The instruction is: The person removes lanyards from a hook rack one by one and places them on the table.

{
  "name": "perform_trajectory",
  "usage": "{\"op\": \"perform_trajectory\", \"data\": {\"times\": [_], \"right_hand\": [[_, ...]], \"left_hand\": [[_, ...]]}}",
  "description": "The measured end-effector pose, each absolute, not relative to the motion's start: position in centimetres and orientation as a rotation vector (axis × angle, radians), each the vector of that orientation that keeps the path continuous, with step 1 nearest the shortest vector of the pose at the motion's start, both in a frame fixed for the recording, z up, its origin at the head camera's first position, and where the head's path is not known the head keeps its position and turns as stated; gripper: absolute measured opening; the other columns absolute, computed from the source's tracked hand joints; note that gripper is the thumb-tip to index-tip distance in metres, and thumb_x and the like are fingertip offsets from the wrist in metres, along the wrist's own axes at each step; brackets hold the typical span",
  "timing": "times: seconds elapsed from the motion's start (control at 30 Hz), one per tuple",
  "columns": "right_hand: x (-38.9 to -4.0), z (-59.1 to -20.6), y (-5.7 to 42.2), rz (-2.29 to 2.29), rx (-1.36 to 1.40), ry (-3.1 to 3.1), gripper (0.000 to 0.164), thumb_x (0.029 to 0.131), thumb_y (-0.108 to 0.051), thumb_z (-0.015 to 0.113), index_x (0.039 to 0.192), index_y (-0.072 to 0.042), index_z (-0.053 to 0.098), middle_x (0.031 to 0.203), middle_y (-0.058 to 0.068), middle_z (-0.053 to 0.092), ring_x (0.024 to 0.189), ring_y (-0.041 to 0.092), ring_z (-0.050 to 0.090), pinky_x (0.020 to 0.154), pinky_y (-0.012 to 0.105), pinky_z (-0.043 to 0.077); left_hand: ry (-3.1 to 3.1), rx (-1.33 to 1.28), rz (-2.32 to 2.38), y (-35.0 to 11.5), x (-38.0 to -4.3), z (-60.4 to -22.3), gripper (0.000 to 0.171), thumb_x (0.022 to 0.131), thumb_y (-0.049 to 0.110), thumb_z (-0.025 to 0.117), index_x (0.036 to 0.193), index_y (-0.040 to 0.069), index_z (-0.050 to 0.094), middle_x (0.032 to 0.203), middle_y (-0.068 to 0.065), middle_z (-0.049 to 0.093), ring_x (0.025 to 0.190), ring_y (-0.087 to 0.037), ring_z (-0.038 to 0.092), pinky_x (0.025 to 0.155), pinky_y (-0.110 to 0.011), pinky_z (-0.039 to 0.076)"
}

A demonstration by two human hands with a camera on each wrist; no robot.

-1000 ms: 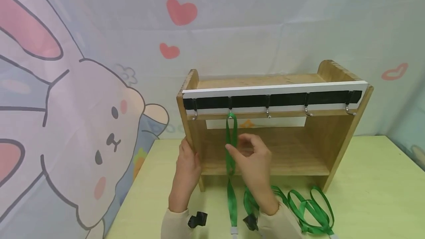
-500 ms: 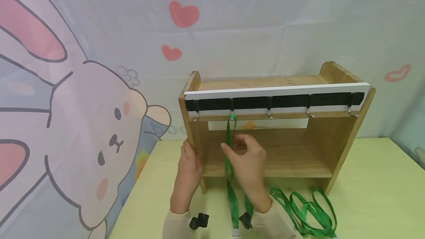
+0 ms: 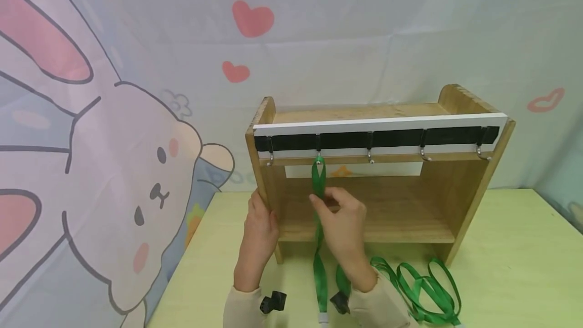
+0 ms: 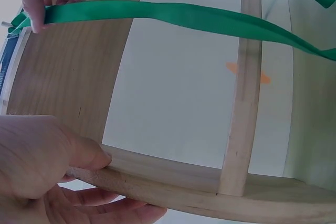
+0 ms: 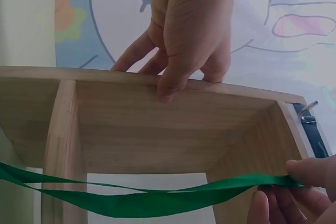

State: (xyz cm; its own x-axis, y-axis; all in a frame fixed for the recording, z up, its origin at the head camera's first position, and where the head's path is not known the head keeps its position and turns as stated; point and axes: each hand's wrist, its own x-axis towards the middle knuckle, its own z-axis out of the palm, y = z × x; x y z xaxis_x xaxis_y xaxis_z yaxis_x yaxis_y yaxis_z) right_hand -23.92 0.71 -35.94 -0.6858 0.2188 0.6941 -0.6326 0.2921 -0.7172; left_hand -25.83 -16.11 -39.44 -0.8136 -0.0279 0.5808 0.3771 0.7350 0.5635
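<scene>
A green lanyard (image 3: 321,277) hangs from the second hook (image 3: 318,155) from the left on the wooden shelf unit (image 3: 382,206). Just below that hook, my right hand (image 3: 344,221) pinches the strap between thumb and fingers, also visible in the right wrist view, where the lanyard (image 5: 152,203) stretches away from the fingertips. My left hand (image 3: 259,239) grips the unit's left side panel; in the left wrist view its thumb (image 4: 89,153) lies on one face and the fingers wrap the other. The lanyard's white end piece (image 3: 323,318) hangs low, near the head view's bottom edge.
Several other metal hooks, including the middle hook (image 3: 371,156), line the black strip (image 3: 346,139) and hold nothing. More green lanyards (image 3: 428,292) lie loosely on the pale yellow table (image 3: 514,267) at front right. A printed cloth backdrop (image 3: 346,65) stands behind.
My right hand has moved slightly left and its thumb and fingers have come together on the hanging lanyard, narrowing the loop. My left hand keeps holding the side panel. The view has shifted slightly.
</scene>
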Motion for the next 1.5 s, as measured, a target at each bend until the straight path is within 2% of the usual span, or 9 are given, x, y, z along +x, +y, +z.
{"op": "perform_trajectory", "data": {"times": [0.2, 0.53, 0.73, 0.93, 1.3, 1.5], "right_hand": [[-23.5, -35.3, 0.9, 1.515, 0.393, -1.839, 0.007, 0.085, -0.002, 0.079, 0.085, 0.003, 0.075, 0.079, 0.01, 0.073, 0.067, 0.027, 0.069, 0.059, 0.028, 0.054], [-23.0, -35.0, 1.4, 1.47, 0.497, -1.804, 0.007, 0.089, -0.004, 0.076, 0.085, 0.001, 0.075, 0.079, 0.006, 0.073, 0.068, 0.022, 0.069, 0.061, 0.03, 0.056], [-22.4, -35.3, 1.6, 1.482, 0.568, -1.784, 0.002, 0.088, 0.001, 0.076, 0.087, -0.001, 0.075, 0.08, 0.004, 0.072, 0.067, 0.019, 0.069, 0.062, 0.031, 0.058], [-21.9, -35.6, 1.9, 1.549, 0.62, -1.783, 0.004, 0.087, 0.002, 0.076, 0.091, 0.001, 0.076, 0.083, 0.005, 0.074, 0.069, 0.022, 0.069, 0.063, 0.029, 0.058], [-21.7, -37.8, 2.3, 1.855, 0.523, -2.024, 0.008, 0.091, -0.005, 0.074, 0.095, 0.002, 0.076, 0.091, 0.014, 0.074, 0.075, 0.019, 0.07, 0.068, 0.029, 0.057], [-21.3, -39.2, 2.5, 1.908, 0.467, -2.118, 0.005, 0.092, -0.005, 0.074, 0.09, -0.001, 0.077, 0.087, 0.01, 0.073, 0.074, 0.017, 0.066, 0.068, 0.026, 0.053]], "left_hand": [[-2.366, -0.256, -0.918, -16.1, -25.8, -39.5, 0.056, 0.096, -0.011, 0.056, 0.143, -0.014, 0.028, 0.123, -0.035, 0.048, 0.103, -0.053, 0.061, 0.081, -0.058, 0.055], [-2.352, -0.265, -0.918, -16.2, -25.7, -39.5, 0.053, 0.096, -0.01, 0.056, 0.142, -0.015, 0.029, 0.122, -0.036, 0.048, 0.103, -0.053, 0.06, 0.082, -0.059, 0.054], [-2.359, -0.258, -0.929, -16.2, -25.6, -39.7, 0.054, 0.096, -0.01, 0.056, 0.143, -0.014, 0.029, 0.124, -0.036, 0.048, 0.105, -0.053, 0.06, 0.083, -0.059, 0.054], [-2.346, -0.273, -0.931, -16.2, -25.8, -39.5, 0.055, 0.096, -0.01, 0.057, 0.143, -0.015, 0.029, 0.123, -0.035, 0.049, 0.104, -0.053, 0.06, 0.083, -0.059, 0.054], [-2.364, -0.263, -0.949, -16.3, -25.8, -39.1, 0.055, 0.097, -0.009, 0.056, 0.144, -0.015, 0.028, 0.125, -0.036, 0.048, 0.107, -0.053, 0.06, 0.084, -0.06, 0.054], [-2.376, -0.265, -0.968, -16.2, -25.7, -39.0, 0.056, 0.097, -0.01, 0.055, 0.144, -0.015, 0.027, 0.125, -0.036, 0.047, 0.108, -0.054, 0.059, 0.085, -0.06, 0.054]]}}
